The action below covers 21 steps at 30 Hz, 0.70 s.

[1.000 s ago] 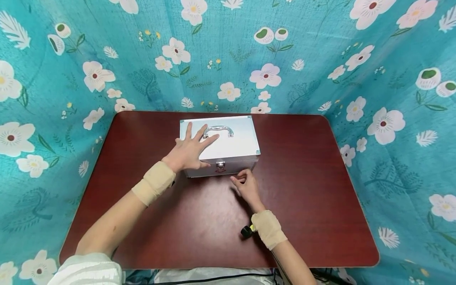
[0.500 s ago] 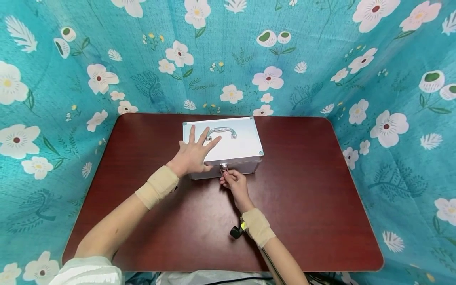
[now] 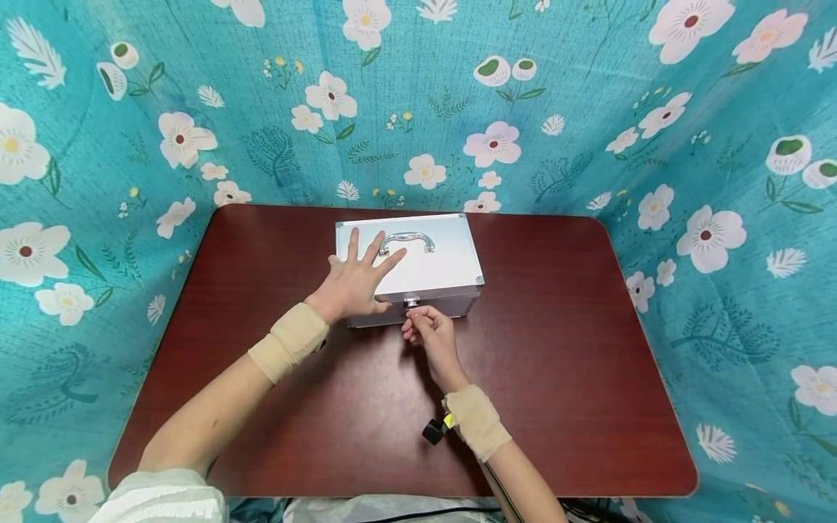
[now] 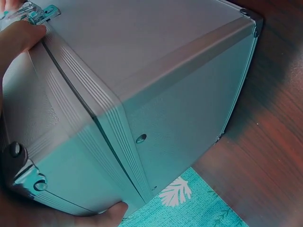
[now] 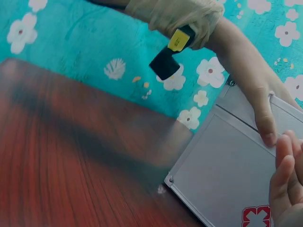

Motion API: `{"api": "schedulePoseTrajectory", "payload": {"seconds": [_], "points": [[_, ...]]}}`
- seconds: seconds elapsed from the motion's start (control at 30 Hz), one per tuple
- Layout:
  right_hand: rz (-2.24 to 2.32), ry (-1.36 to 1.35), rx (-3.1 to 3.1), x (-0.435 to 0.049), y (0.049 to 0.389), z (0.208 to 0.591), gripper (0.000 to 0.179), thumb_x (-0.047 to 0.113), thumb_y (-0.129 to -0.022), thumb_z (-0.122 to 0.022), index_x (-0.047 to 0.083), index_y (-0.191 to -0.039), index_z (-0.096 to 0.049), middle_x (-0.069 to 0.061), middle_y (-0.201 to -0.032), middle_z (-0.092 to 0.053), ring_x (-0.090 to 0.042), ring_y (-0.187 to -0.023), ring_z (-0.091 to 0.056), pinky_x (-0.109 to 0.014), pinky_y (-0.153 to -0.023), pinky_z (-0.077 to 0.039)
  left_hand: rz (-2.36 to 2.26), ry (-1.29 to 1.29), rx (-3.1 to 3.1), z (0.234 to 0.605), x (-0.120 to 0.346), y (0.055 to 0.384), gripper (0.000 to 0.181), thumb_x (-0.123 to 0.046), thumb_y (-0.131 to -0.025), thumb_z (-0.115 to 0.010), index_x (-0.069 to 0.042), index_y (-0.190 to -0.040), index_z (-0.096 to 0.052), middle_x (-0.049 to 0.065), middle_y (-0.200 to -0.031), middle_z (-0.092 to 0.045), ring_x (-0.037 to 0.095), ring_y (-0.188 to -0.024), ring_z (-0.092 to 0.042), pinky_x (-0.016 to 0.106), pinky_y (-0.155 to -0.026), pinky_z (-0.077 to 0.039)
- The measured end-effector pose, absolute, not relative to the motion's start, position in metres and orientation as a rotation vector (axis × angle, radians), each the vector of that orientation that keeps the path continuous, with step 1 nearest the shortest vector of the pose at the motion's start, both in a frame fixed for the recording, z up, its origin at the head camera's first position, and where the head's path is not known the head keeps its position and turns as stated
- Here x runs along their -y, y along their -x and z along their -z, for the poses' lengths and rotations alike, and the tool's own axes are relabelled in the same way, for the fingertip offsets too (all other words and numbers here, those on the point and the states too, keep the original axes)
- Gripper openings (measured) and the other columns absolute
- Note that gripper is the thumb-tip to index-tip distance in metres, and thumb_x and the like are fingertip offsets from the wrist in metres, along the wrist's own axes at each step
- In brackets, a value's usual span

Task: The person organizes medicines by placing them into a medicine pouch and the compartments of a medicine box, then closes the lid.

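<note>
A silver aluminium case [image 3: 439, 263] with a metal carrying handle [image 3: 408, 237] lies closed near the back middle of the table. My left hand [image 3: 352, 289] rests on the left part of its lid, fingers spread, thumb over the front edge. In the left wrist view, that thumb [image 4: 29, 36] is close to the latch [image 4: 45, 14]. At the front, my right hand [image 3: 434, 340] pinches the lower part of the latch [image 3: 411, 301] with thumb and curled forefinger, which partly hide it. A red emblem with a white cross [image 5: 256, 216] marks the case front in the right wrist view.
The case stands on a dark red wooden table [image 3: 556, 349] with rounded corners. A teal flowered cloth [image 3: 275, 87] hangs behind and along the sides. A small black camera [image 3: 433, 431] juts from the right wrist's wrapping, and a cable crosses the lap.
My right hand has moved left from the case's lower right front to the latch and stays there, dipping slightly over it. My left hand keeps its place on the lid.
</note>
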State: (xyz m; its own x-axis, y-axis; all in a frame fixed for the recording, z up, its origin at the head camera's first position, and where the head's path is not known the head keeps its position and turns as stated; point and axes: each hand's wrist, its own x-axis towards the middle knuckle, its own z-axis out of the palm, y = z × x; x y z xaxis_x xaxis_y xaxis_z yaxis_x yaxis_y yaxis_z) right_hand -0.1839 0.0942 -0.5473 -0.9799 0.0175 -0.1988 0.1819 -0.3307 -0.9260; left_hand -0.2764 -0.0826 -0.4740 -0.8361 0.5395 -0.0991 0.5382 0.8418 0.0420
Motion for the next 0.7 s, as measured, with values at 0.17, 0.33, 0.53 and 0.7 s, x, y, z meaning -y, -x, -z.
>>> {"api": "schedulePoseTrajectory", "payload": {"seconds": [0.17,0.33,0.53,0.7], "points": [[2.449,-0.343,-1.825,-0.0900,0.1883,0.5456,0.017,0.005,-0.099,-0.056,0.003,-0.083,-0.058,0.004,-0.058,-0.062,-0.004,-0.047,-0.056,-0.016,-0.047,-0.044,-0.025,-0.858,-2.908,0.4735,0.0832,0.2759,0.106,-0.062,-0.077,-0.073,-0.038,-0.160,-0.011,0.015,-0.168,-0.008,0.058,-0.148,-0.001,0.077,-0.084,-0.046],[2.451,-0.392,-1.930,-0.0858,0.1906,0.5498,0.020,0.007,-0.098,-0.059,0.002,-0.079,-0.055,0.003,-0.056,-0.059,-0.005,-0.044,-0.054,-0.016,-0.045,-0.043,-0.010,-0.856,-2.906,0.4748,0.0830,0.2744,0.106,-0.064,-0.077,-0.072,-0.038,-0.160,-0.011,0.015,-0.168,-0.008,0.058,-0.149,-0.002,0.076,-0.084,-0.046],[2.406,-0.366,-1.974,-0.0874,0.1891,0.5479,0.023,0.000,-0.098,-0.055,-0.023,-0.098,-0.055,-0.001,-0.063,-0.060,-0.007,-0.047,-0.052,-0.018,-0.046,-0.041,-0.021,-0.861,-2.909,0.4755,0.0838,0.2751,0.106,-0.064,-0.077,-0.072,-0.038,-0.160,-0.011,0.014,-0.168,-0.008,0.058,-0.149,-0.001,0.077,-0.085,-0.046],[2.347,-0.418,-2.181,-0.0839,0.1895,0.5489,0.019,0.001,-0.095,-0.060,-0.018,-0.097,-0.064,-0.001,-0.068,-0.059,-0.002,-0.051,-0.046,-0.016,-0.047,-0.035,-0.022,-0.861,-2.913,0.4753,0.0845,0.2763,0.106,-0.064,-0.078,-0.072,-0.038,-0.160,-0.011,0.014,-0.168,-0.007,0.058,-0.149,-0.001,0.076,-0.085,-0.046]]}}
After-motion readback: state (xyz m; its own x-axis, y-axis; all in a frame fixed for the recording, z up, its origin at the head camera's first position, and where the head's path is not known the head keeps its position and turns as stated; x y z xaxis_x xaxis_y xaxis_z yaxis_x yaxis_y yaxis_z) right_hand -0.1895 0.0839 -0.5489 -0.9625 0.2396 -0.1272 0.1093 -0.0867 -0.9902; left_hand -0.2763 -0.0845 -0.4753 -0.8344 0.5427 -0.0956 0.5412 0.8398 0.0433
